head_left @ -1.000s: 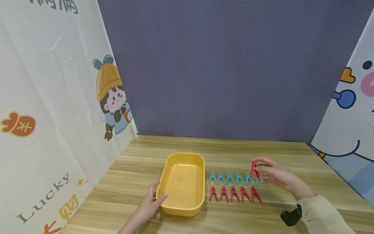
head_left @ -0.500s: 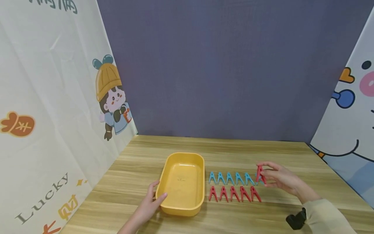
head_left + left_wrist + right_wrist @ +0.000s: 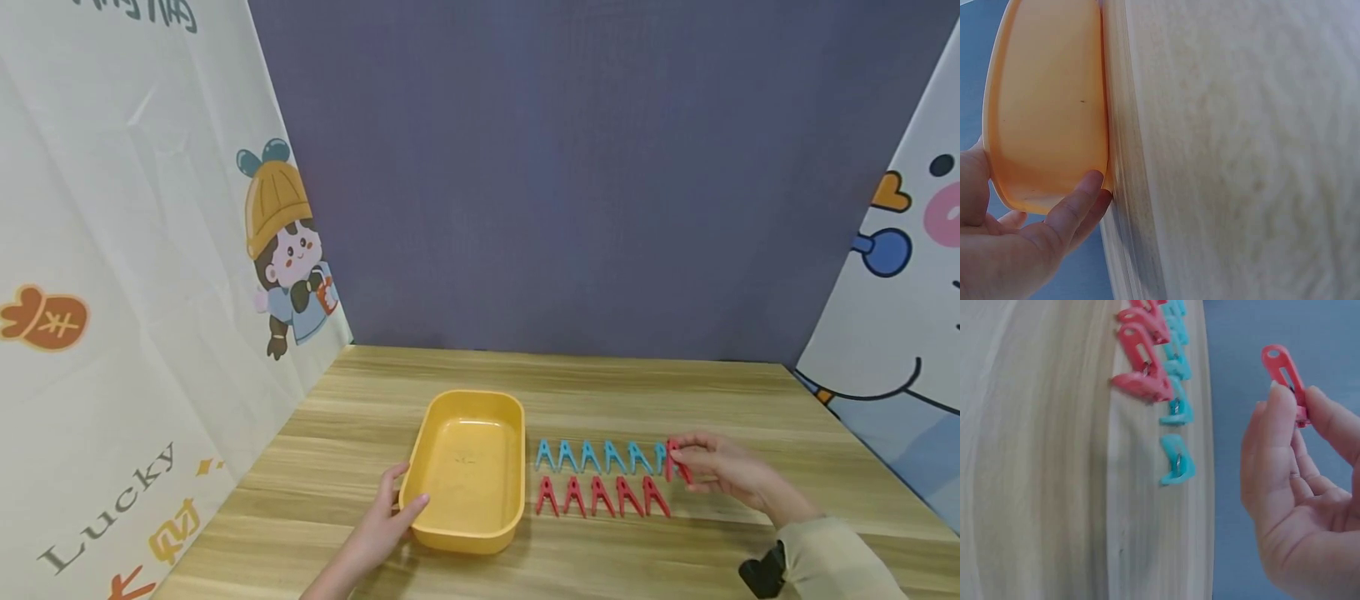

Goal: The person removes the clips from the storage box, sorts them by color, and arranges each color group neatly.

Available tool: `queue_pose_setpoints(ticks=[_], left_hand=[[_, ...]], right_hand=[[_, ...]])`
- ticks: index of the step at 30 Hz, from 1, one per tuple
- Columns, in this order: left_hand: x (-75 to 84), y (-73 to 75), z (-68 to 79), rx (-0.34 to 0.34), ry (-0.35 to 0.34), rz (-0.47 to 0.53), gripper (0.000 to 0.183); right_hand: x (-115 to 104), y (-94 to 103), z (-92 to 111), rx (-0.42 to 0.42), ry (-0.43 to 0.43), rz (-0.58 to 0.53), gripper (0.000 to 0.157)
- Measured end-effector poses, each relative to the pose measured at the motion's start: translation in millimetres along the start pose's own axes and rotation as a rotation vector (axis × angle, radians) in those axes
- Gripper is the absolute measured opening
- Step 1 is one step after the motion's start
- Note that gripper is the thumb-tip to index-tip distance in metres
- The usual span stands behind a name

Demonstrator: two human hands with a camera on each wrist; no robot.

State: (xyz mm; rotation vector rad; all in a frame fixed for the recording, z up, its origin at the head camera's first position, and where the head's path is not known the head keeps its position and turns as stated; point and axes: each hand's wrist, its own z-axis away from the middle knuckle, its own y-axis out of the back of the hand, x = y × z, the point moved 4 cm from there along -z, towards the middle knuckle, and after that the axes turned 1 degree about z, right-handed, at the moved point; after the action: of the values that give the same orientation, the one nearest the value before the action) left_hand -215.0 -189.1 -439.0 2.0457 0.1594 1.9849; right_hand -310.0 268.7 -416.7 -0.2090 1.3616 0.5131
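Observation:
In the head view, my left hand [image 3: 386, 523] grips the near left corner of a yellow plastic tub [image 3: 468, 546], thumb over the rim and fingers along the outside. The left wrist view shows the fingers against the tub wall [image 3: 1047, 112]. My right hand [image 3: 731, 475] pinches a red clothespin [image 3: 672, 454] between thumb and fingers, at the right end of a row of blue clothespins [image 3: 589, 457]. It partly covers the last blue clothespin [image 3: 660, 457]. The right wrist view has the held clothespin [image 3: 1284, 367] handle up, its lower part hidden by fingers.
A row of red clothespins [image 3: 597, 497] stands nearer me, parallel to the blue row, both right of the tub. All rest on a wooden table [image 3: 585, 392]. A dark grey panel [image 3: 525, 183] rises behind it, with printed sheets [image 3: 172, 250] at the sides.
My right hand has moved right and lower with the red clothespin, from over the blue row to its right end. The left hand and tub have stayed put.

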Motion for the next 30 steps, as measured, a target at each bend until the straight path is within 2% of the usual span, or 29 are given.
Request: queue_pose_setpoints(ticks=[5, 11, 21, 25, 30], left_hand=[[0.2, 0.5, 0.5, 0.008, 0.003, -0.007, 0.068], [1.4, 0.2, 0.7, 0.001, 0.0, -0.021, 0.069], [2.8, -0.5, 1.3, 0.001, -0.004, -0.019, 0.069], [3.7, 0.0, 1.6, 0.006, -0.003, -0.023, 0.07], [3.7, 0.7, 2.0, 0.007, -0.001, -0.035, 0.07]], right_hand=[[9, 3.0, -1, -0.011, -0.007, 0.006, 0.037], [21, 6.2, -1, 0.001, -0.029, 0.004, 0.042], [32, 6.1, -2, 0.042, -0.062, 0.067, 0.05], [36, 4.9, -4, 0.071, -0.061, 0.128, 0.041], [39, 3.6, -6, 0.189, -0.107, 0.297, 0.024]])
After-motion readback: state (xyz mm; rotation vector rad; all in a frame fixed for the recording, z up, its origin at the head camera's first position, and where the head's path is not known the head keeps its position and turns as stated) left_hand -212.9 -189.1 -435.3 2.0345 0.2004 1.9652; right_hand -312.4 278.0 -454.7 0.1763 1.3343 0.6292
